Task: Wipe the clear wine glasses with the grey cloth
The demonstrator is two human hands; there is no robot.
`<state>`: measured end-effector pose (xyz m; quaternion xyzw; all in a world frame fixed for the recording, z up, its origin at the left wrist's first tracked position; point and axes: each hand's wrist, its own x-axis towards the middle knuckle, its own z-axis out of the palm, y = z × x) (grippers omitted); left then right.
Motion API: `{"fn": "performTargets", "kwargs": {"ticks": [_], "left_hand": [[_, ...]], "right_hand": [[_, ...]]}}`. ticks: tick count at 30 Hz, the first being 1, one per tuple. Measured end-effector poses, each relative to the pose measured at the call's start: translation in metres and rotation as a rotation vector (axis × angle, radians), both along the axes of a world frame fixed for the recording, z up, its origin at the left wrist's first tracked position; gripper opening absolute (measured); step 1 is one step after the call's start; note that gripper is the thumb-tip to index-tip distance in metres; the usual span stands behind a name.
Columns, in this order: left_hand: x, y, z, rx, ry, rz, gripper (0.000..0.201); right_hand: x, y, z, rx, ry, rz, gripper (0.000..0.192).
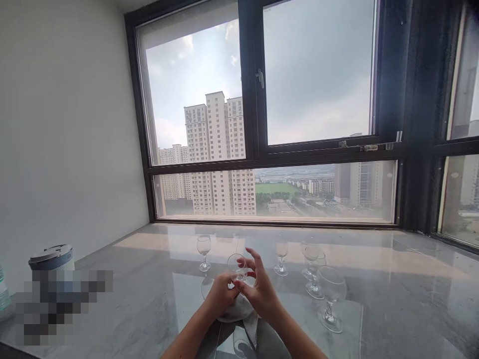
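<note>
A small clear stemmed glass (pixel 235 262) is held up between my two hands, its bowl upright. My left hand (pixel 220 295) is closed around its lower part, with the stem hidden by the fingers. My right hand (pixel 260 285) grips it from the other side, thumb near the bottom of the bowl and some fingers behind it, while one finger sticks up. Beneath the hands is a light grey cloth (pixel 237 309), one corner hanging toward me. A round, clear glass edge (pixel 205 287) shows left of my left hand; what it belongs to I cannot make out.
One stemmed glass (pixel 204 252) stands behind my left hand. Several more, including a larger goblet (pixel 331 291) and a smaller one (pixel 281 254), stand to the right on the glossy grey surface (pixel 149 299). A lidded tub (pixel 56 258) sits at left. Windows rise behind.
</note>
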<state>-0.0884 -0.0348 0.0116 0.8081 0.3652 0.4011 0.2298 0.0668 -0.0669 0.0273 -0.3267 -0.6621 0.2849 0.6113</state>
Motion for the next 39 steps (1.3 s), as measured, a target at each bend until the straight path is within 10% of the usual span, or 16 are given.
{"fn": "performTargets", "kwargs": {"ticks": [4, 9, 15, 32, 39], "left_hand": [[-0.004, -0.004, 0.0, 0.155, 0.018, 0.171, 0.052], [-0.017, 0.001, 0.007, 0.282, -0.065, 0.442, 0.012], [-0.034, 0.018, 0.001, 0.116, -0.17, 0.839, 0.02], [-0.047, 0.048, -0.021, -0.27, -0.086, 0.757, 0.043], [-0.045, 0.044, -0.016, -0.299, -0.042, 0.777, 0.047]], "right_hand": [[0.005, -0.001, 0.001, 0.044, 0.037, -0.237, 0.073], [0.015, -0.002, 0.001, 0.05, 0.108, -0.597, 0.067], [0.027, 0.005, -0.005, -0.006, 0.077, -0.854, 0.065], [0.047, 0.025, -0.016, -0.1, 0.06, -0.97, 0.068], [0.034, 0.004, 0.005, 0.296, -0.161, -1.065, 0.063]]}}
